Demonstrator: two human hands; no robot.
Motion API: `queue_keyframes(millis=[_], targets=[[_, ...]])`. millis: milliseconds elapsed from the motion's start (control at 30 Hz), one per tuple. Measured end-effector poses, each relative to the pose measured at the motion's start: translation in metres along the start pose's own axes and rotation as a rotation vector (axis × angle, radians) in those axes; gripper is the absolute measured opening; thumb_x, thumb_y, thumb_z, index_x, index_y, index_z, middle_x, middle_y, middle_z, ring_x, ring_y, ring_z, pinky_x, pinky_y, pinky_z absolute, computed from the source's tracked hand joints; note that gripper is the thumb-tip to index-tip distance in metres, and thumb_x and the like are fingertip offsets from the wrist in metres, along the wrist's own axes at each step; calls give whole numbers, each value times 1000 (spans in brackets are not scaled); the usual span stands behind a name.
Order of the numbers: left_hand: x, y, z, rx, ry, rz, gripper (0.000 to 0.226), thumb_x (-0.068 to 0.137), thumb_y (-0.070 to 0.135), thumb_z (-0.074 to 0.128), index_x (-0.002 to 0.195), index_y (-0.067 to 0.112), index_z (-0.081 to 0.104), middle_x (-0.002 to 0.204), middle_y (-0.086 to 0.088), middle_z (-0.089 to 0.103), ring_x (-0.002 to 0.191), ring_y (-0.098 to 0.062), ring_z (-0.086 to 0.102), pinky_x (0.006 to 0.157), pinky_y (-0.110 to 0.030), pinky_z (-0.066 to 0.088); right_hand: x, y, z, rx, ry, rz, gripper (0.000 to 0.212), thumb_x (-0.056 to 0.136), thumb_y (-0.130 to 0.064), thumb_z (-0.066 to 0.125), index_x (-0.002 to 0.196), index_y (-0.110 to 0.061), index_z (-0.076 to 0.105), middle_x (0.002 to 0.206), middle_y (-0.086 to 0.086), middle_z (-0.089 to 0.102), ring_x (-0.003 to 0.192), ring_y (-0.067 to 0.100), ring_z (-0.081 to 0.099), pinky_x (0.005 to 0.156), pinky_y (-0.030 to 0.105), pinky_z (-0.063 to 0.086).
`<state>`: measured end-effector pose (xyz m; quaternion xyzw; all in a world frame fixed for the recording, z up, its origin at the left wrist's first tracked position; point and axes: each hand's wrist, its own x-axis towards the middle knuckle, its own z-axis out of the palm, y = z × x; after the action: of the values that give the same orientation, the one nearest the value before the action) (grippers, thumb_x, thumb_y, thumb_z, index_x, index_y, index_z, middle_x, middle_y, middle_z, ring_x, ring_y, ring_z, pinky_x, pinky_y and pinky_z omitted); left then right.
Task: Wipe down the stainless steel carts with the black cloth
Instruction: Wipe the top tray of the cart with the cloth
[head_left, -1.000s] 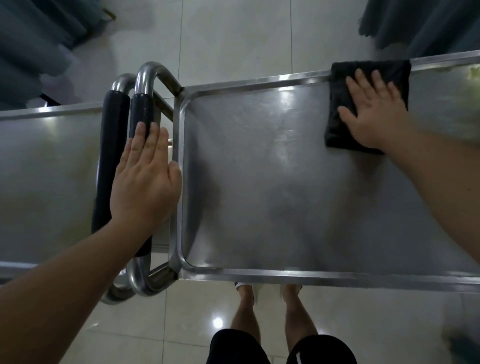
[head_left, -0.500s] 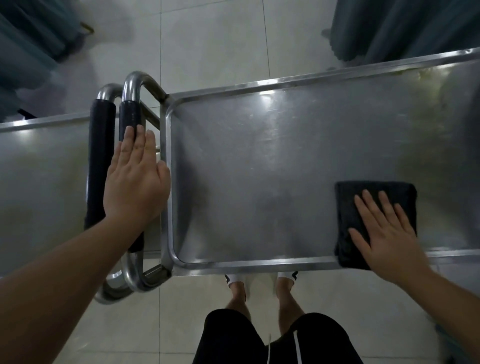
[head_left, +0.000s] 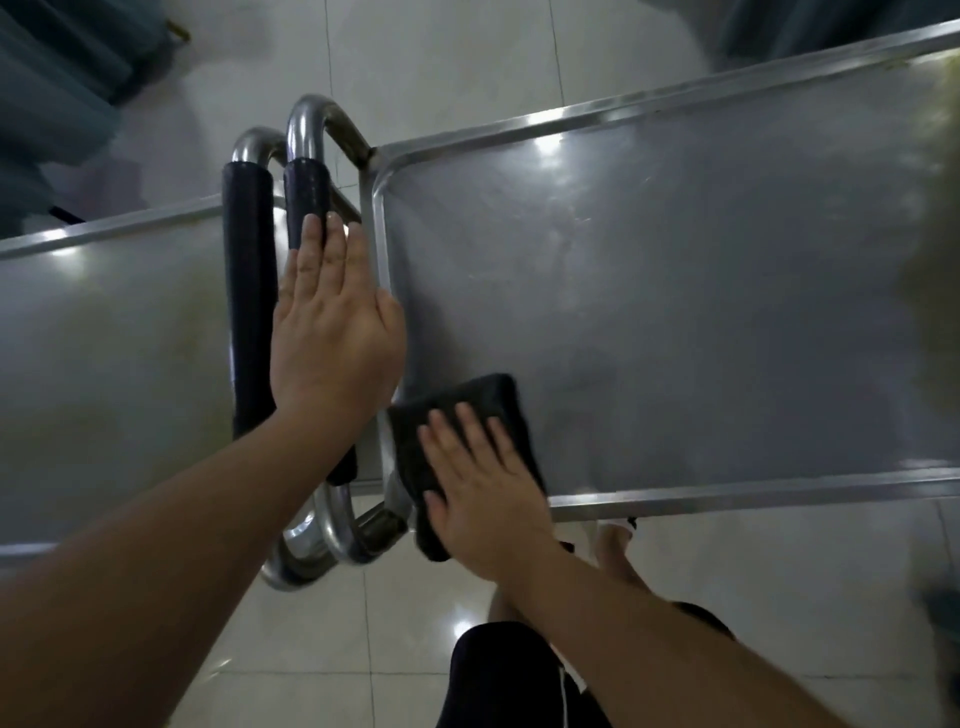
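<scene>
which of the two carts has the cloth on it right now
The right-hand cart: the black cloth lies at its near left corner under the right hand. The left-hand cart is bare.

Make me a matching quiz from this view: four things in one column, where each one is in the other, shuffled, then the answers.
Things:
1. cloth
2. left hand
3. right hand
4. curtain

Places:
A. flat on the black handle grip
B. top left, beyond the carts
C. near left corner of the right cart
D. pressed on the cloth

Pairs: 1-C, 2-A, 3-D, 4-B
</scene>
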<state>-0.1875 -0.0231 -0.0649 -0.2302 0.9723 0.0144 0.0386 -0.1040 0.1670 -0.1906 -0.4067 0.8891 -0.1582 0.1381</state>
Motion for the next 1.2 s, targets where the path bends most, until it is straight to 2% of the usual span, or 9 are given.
queue_keyframes(millis=[133, 300, 567, 667, 767, 900, 1033, 1133, 1200], targets=[[1, -3, 3, -4, 8, 12, 66, 110, 42, 17, 169, 14, 8, 178, -2, 0, 162, -11, -12, 132, -39, -3, 21, -29, 7, 58, -19, -67, 69, 106, -47, 35, 166, -19, 14, 173, 1, 12, 160, 25, -5, 129, 50, 8], [-1, -1, 1, -64, 13, 3, 64, 111, 41, 20, 169, 15, 12, 177, 0, 4, 161, -7, -11, 132, -37, -3, 1, 36, -12, 21, 32, -51, 72, 98, -51, 46, 163, -26, 27, 171, -6, 22, 160, 17, 5, 129, 45, 8], [-2, -1, -2, -108, 1, 19, 66, 110, 44, 17, 169, 15, 14, 177, -1, 6, 161, -8, -11, 132, -39, -1, -36, 279, -121, -121, 114, 481, 73, 98, -55, 35, 164, -24, 28, 170, 2, 25, 157, 29, 21, 125, 50, 15], [-1, -1, -2, -109, -1, 11, 66, 110, 43, 18, 169, 14, 13, 177, -1, 6, 161, -8, -10, 131, -36, -4, -17, 293, -131, -71, 172, 837, 75, 99, -58, 21, 165, -23, 16, 173, 0, 13, 159, 29, 9, 127, 53, 9], [0, -1, -1, -107, 9, 7, 66, 110, 42, 18, 169, 13, 13, 177, -1, 6, 161, -7, -10, 130, -31, -9, 21, 240, -114, -35, 236, 937, 77, 98, -54, 24, 165, -16, 18, 172, 5, 16, 159, 34, 10, 126, 56, 11], [0, -1, 0, -115, 19, 3, 66, 109, 42, 18, 169, 14, 13, 177, -1, 7, 162, -8, -9, 129, -30, -11, 66, 126, -70, -36, 226, 745, 76, 98, -49, 38, 164, -13, 24, 171, 9, 22, 157, 35, 16, 126, 55, 12], [0, 1, -2, -113, 15, 3, 69, 106, 43, 19, 168, 13, 13, 177, -1, 7, 162, -9, -10, 126, -26, -17, 104, 8, -29, 42, 131, 318, 78, 99, -50, 43, 165, -16, 18, 172, 6, 17, 159, 30, 10, 127, 54, 11], [-2, -1, -2, -104, 14, 1, 69, 106, 41, 19, 169, 13, 11, 178, -1, 5, 161, -9, -11, 130, -32, -11, 116, -29, -15, 50, 47, 18, 85, 102, -54, 40, 166, -17, -3, 173, 5, -1, 160, 26, -5, 127, 53, 13], [-2, 0, -3, -109, 11, 10, 69, 106, 40, 19, 169, 12, 11, 178, -2, 5, 161, -9, -12, 129, -31, -12, 117, -20, -16, -5, 12, -130, 80, 104, -54, 37, 165, -16, 3, 171, 5, 0, 160, 26, -6, 126, 52, 14]])
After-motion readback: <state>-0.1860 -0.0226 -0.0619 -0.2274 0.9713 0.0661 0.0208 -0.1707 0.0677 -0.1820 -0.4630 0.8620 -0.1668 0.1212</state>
